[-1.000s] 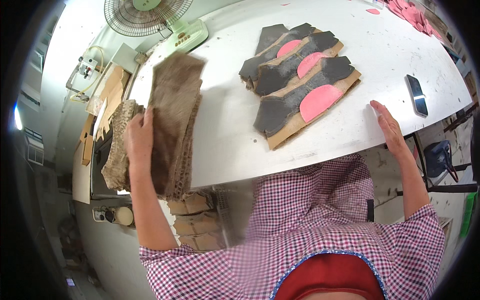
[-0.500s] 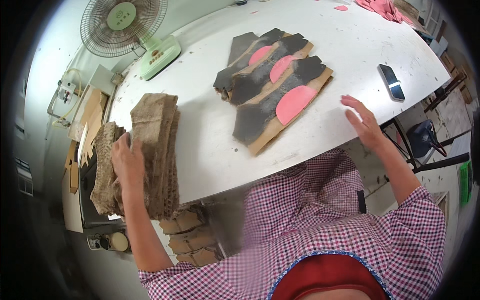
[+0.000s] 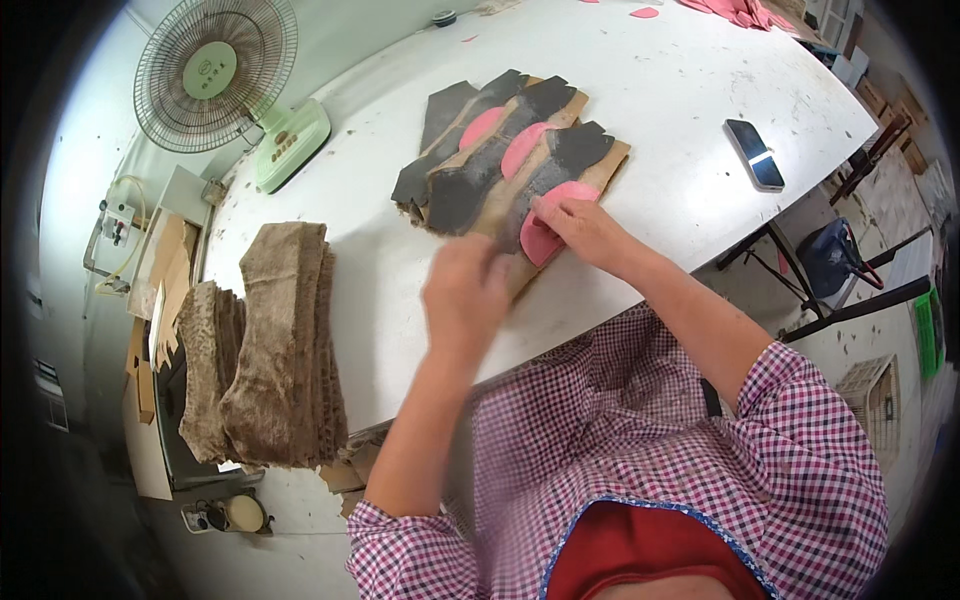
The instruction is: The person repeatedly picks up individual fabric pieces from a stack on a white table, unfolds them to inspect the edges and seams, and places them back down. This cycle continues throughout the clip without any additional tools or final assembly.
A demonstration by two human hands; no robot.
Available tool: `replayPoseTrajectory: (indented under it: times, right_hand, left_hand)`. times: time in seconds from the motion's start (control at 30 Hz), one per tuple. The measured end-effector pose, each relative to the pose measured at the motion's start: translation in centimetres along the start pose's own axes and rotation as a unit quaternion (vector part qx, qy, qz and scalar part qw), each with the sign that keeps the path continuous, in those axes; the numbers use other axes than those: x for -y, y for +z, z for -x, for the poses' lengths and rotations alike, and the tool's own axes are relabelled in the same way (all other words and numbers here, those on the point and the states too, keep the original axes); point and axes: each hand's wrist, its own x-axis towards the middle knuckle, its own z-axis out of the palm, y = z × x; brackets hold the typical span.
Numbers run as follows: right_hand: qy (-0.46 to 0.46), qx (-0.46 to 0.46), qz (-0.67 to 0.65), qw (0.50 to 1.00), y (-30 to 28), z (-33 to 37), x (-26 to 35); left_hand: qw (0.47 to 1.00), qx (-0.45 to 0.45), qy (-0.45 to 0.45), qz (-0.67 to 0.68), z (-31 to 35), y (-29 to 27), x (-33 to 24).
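Note:
My right hand [image 3: 588, 232] is on the nearest pink half-round piece [image 3: 541, 246], its thumb and fingers closed at the piece's upper left part. Beneath lies a tan panel with a dark grey patch [image 3: 580, 148], the closest in a row of overlapping panels on the white table. Two more pink half-round pieces [image 3: 522, 150] rest on the panels behind. Over the near left end of this panel is my left hand [image 3: 465, 298], blurred by motion; its fingers are not clear, and it hides that end. Left of it stand stacks of brown fuzzy fabric panels [image 3: 285, 345].
A green fan [image 3: 292, 145] stands at the table's far left. On the right side of the white table [image 3: 690, 105] lies a phone [image 3: 754, 155]. Pink fabric [image 3: 740, 12] is heaped at the far right corner. Cardboard pieces [image 3: 172, 265] lean beyond the left edge.
My left hand has left the brown stacks and swung right to the near panel. My right hand has moved left from beside the table's front edge onto the nearest pink piece. The view has shifted slightly.

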Motion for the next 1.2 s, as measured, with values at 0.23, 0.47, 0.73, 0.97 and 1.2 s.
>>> replayPoseTrajectory:
  times: [0.23, 0.47, 0.73, 0.97, 1.2]
  right_hand:
    - [0.032, -0.034, -0.012, 0.999, -2.5, 4.5, 3.4]
    - [0.035, 0.091, -0.304, 0.948, -4.1, 10.8, 4.9]
    - [-0.022, 0.131, -0.01, 0.991, -2.3, 10.7, 5.0]
    - [-0.221, -0.02, 0.213, 0.952, 1.5, 13.2, 7.1]
    - [-0.019, -0.054, -0.04, 0.998, -3.1, 11.9, 7.0]
  left_hand:
    - [0.965, 0.145, 0.208, 0.073, 2.7, 0.0, -5.4]
    - [0.758, 0.07, -0.347, 0.548, 4.9, -0.3, -2.1]
    - [0.549, 0.047, -0.321, 0.77, 7.3, 1.0, 0.1]
    - [0.731, 0.029, -0.348, 0.586, 6.2, 0.2, -5.2]
    - [0.659, 0.097, -0.383, 0.639, 6.6, -4.5, -2.3]
